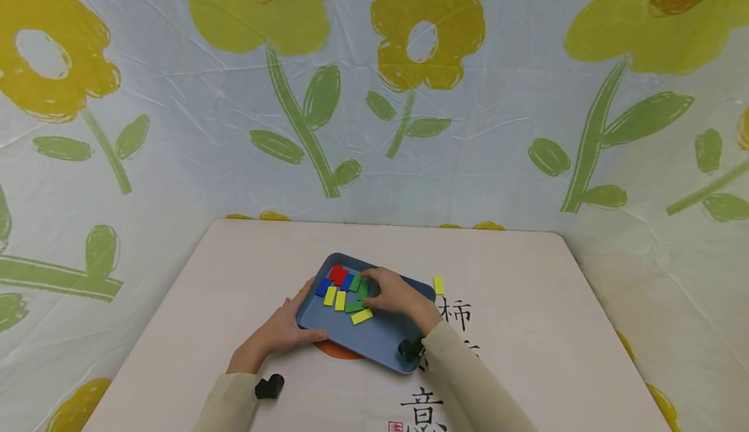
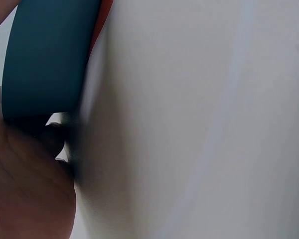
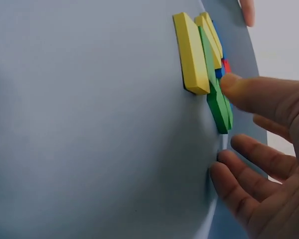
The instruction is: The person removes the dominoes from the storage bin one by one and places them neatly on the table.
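A shallow blue tray (image 1: 380, 344) lies tilted across the table. At its left corner my left hand (image 1: 287, 328) grips the wall, thumb along the front edge and fingers on the far-left side. In the left wrist view the tray's rounded corner (image 2: 45, 59) sits in that hand. Over the tray, my right hand (image 1: 394, 294) has its thumb and index finger spread at a green block (image 1: 363, 289). The right wrist view shows the other fingers (image 3: 234, 186) apart. Around them lie a yellow block (image 1: 361, 316), another green block (image 1: 354, 306), blue blocks (image 1: 323, 287) and red blocks (image 1: 338, 274).
One yellow block (image 1: 439, 285) lies on the table (image 1: 515, 328) just beyond the tray's right end. Black writing and an orange round print mark the tabletop. A flowered cloth (image 1: 456, 185) hangs along the back and sides.
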The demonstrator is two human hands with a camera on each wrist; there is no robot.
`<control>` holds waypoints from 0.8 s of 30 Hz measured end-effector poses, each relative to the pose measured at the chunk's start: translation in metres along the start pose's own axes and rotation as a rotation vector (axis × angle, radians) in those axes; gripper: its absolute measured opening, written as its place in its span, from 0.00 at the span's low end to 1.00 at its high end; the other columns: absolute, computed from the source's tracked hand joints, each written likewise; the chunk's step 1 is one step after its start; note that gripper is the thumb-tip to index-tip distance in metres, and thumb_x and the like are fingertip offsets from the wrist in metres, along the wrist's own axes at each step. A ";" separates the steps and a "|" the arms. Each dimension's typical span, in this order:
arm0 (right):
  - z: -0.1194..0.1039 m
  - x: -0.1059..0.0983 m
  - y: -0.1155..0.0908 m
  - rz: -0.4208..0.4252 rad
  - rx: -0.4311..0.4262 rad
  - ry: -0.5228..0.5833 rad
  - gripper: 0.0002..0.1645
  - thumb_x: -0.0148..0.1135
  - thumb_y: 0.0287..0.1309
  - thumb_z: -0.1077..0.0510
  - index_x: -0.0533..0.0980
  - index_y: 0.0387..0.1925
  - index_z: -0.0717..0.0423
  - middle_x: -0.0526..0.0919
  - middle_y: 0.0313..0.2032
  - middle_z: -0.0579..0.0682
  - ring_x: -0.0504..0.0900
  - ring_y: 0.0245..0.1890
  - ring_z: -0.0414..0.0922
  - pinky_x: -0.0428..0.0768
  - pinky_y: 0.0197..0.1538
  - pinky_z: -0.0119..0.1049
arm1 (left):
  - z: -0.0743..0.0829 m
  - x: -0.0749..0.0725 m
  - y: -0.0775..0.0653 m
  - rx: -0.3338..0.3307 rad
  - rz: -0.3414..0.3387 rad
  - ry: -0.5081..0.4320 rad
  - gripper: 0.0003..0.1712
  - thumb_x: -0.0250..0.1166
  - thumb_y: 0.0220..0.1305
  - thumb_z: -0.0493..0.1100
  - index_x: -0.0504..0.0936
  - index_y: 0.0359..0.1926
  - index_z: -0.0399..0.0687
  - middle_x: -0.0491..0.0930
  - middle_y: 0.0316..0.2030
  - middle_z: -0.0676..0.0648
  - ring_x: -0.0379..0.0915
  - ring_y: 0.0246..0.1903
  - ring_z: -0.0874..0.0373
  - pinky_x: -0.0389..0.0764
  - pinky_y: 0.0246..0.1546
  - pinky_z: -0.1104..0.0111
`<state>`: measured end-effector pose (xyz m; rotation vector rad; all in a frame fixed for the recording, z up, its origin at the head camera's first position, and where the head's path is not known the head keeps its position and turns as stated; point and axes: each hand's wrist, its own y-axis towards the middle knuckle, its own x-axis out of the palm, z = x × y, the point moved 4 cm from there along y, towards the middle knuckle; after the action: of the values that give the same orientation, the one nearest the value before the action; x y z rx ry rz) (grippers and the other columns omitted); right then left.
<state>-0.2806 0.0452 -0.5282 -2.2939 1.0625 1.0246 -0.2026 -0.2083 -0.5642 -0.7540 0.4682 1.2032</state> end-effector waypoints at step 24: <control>0.005 0.010 0.007 0.025 0.016 -0.097 0.31 0.73 0.61 0.55 0.77 0.63 0.63 0.80 0.56 0.58 0.78 0.47 0.45 0.83 0.58 0.43 | -0.002 0.002 0.001 0.002 0.009 -0.002 0.70 0.74 0.48 0.74 0.40 0.83 0.74 0.51 0.81 0.37 0.35 0.77 0.22 0.56 0.67 0.24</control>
<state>-0.2836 0.0391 -0.5392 -2.1997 1.0588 1.1217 -0.2030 -0.2086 -0.5670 -0.7500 0.4715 1.2111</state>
